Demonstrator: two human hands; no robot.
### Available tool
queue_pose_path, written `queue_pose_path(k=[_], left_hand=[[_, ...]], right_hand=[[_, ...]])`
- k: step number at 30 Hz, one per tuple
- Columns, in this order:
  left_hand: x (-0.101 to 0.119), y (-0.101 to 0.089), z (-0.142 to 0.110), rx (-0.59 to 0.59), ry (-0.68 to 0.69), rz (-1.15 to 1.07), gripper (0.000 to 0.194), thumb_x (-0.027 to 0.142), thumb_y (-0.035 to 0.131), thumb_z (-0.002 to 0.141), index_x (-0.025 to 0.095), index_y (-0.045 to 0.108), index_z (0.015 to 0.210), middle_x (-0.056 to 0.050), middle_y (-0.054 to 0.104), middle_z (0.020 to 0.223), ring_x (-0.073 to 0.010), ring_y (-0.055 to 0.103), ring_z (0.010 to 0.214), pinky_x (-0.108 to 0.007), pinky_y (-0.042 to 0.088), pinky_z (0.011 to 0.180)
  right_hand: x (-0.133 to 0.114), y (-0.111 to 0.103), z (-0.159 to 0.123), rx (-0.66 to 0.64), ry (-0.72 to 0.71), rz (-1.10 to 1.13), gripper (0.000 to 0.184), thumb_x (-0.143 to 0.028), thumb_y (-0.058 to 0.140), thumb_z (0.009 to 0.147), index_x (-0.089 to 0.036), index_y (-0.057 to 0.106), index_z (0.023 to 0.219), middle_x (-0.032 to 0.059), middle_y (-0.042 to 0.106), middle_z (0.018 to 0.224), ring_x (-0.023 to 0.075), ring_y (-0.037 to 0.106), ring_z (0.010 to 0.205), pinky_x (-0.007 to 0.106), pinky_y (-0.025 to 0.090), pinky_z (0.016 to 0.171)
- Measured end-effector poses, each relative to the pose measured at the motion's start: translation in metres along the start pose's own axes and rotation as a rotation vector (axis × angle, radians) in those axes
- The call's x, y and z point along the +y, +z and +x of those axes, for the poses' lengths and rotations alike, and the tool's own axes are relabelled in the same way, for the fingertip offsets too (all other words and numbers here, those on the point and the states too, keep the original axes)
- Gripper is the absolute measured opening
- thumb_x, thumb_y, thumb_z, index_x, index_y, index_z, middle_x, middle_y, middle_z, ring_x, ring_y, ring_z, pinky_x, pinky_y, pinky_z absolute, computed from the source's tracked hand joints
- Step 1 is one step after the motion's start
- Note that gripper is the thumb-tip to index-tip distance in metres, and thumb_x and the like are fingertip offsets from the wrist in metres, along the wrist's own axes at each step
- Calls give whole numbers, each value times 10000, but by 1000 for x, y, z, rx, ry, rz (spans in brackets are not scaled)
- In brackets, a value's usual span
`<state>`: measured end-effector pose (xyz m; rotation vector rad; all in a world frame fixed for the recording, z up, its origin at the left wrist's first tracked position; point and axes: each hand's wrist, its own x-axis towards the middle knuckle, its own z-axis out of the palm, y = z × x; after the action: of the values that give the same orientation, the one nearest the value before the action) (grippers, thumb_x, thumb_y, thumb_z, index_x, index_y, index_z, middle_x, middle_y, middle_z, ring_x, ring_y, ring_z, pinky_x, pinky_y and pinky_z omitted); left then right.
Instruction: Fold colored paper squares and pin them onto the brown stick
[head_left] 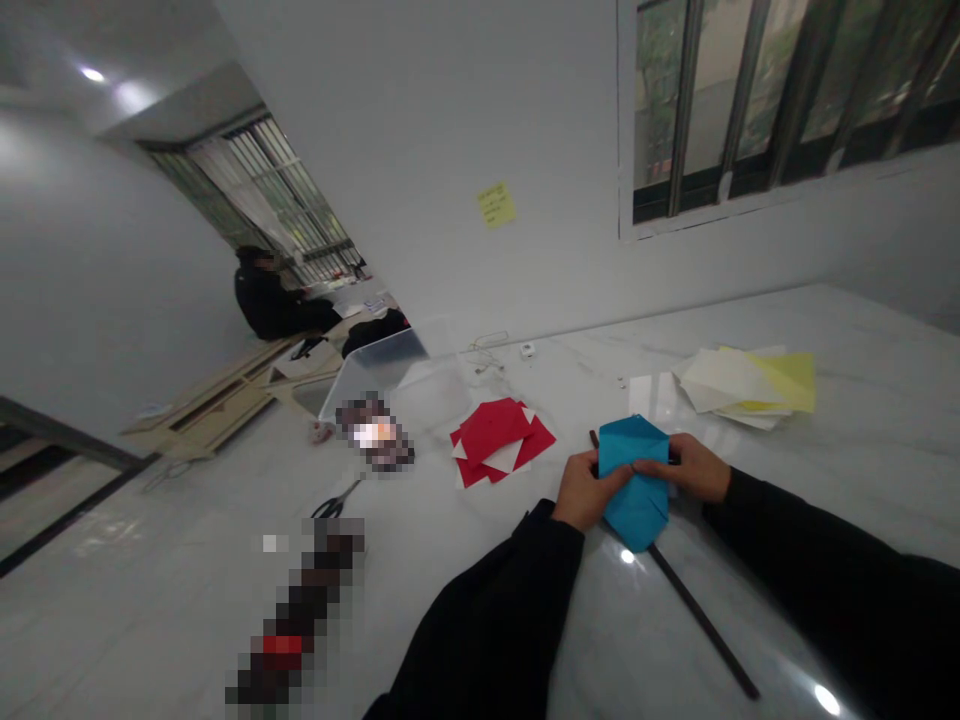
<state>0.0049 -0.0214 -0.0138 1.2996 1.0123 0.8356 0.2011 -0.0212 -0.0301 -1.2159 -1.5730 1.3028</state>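
Between left hand [592, 490] and right hand [694, 467], folded blue paper [637, 510]

Your folded paper [634, 484] is bright blue, your sleeves [487, 620] are black, the red paper [498, 442] shows white corners, the loose sheets [742, 385] are cream and pale yellow, and the counter [480, 560] is white with soft grey veins.

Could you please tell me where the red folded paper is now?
In the head view, the red folded paper lies on the white marble table, left of the hands holding the blue folded paper.
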Motion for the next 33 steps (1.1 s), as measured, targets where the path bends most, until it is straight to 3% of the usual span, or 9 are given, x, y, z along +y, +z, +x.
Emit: queue_pose_path(k=[5,9,12,16,21,23,27,31,33], left_hand=[[-1,-5,5,28,85,-2,480,467,722,771,130,677,1110,-87,713,878,-203,655,756,-303,536,683],[9,-20,8,62,264,102,464,333,449,956,233,464,1409,-62,663,1001,-133,613,760,-244,514,672],[18,-31,10,-54,417,323,565,127,443,887,293,451,1426,-63,596,1201,-116,615,838,-261,529,768],[24,-32,10,-152,529,475,546,97,583,800,295,583,1309,-77,510,1313,-169,603,1015,-283,547,820],[20,-17,7,-104,463,349,165,214,697,793,210,713,957,-80,544,1220,-193,620,1001,-297,569,791],[16,-12,7,-32,418,267,139,286,725,789,187,697,883,-82,570,1159,-208,617,1011,-290,567,766],[12,-7,8,58,318,178,273,328,746,771,188,652,986,-64,619,1028,-188,633,900,-261,544,697],[13,-7,8,68,257,58,724,318,780,732,245,450,1373,-62,643,1065,-179,654,850,-279,549,712],[14,-7,8,51,232,26,864,331,782,732,254,336,1467,-66,667,1054,-186,661,841,-302,554,728]], right_hand=[[5,-3,2,67,20,53,453,-589,750,712,-150,742,822,79,774,839,252,706,758,383,570,752],[13,-7,11,233,121,169,436,-558,793,681,-151,741,829,98,776,848,278,718,770,411,581,756],[16,-9,19,333,140,427,411,-508,840,643,-172,728,852,114,777,923,296,728,834,413,597,755],[15,-8,25,362,142,609,452,-456,887,579,-153,718,870,127,773,963,287,733,860,416,601,806],[12,-5,22,320,129,545,459,-474,881,579,-151,725,865,95,774,894,249,718,786,390,588,776],[11,-4,21,303,125,504,443,-468,888,567,-143,728,822,78,765,811,231,698,717,375,576,731],[8,-3,19,243,76,339,451,-523,850,598,-133,734,790,60,749,760,210,665,684,361,545,713],[5,-1,18,200,50,294,515,-569,826,605,-131,741,861,65,757,817,222,672,727,378,540,749],[3,1,16,149,21,282,518,-568,817,624,-133,743,896,69,761,855,230,679,760,385,539,779]])
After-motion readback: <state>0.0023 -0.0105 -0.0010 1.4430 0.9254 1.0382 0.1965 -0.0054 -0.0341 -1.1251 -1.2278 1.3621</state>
